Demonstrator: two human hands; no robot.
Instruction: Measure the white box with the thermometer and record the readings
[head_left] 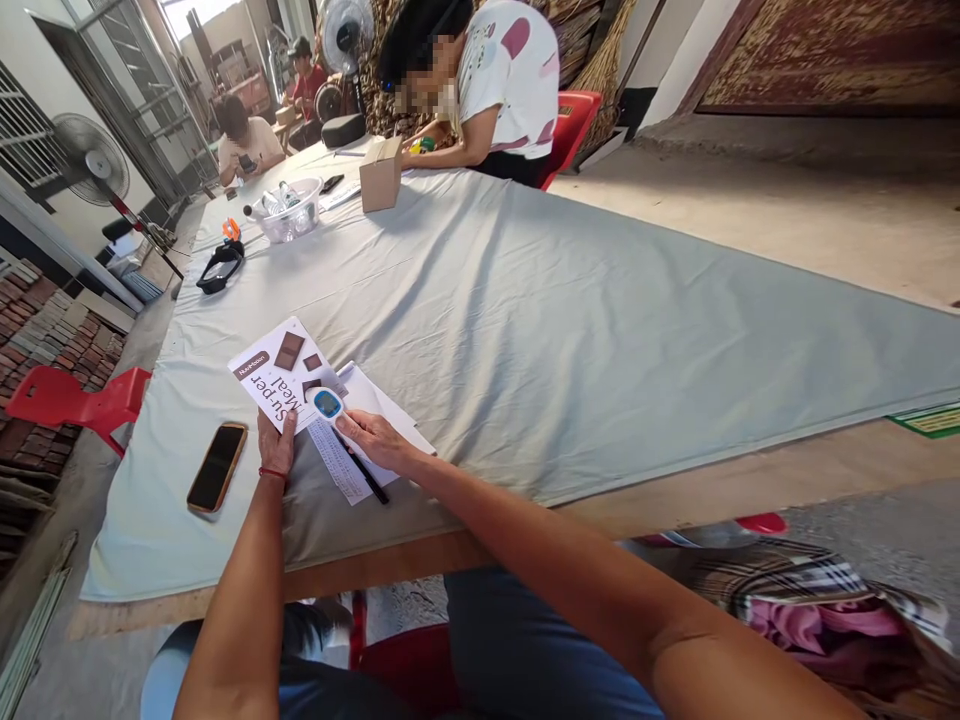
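Observation:
My left hand (277, 445), with a red string at the wrist, grips the near edge of a flat white printed card or packet (259, 355); I cannot tell which. It shows brown chocolate pieces and the words "Su-per Meal". My right hand (373, 438) is closed around a small white handheld device (328, 403) with a blue oval face, held over the right edge of the print. Beneath them, white paper sheets (386, 405) and a page of small text (341, 465) lie on the cloth. A black pen (367, 474) rests across the papers.
A phone (217, 467) lies left of my left hand on the cloth-covered table (600, 330). Farther off are a black strap-like object (221, 267), a plastic basket (289, 212) with bottles and a cardboard box (381, 175). A person (495, 85) leans over the far side; others sit beyond.

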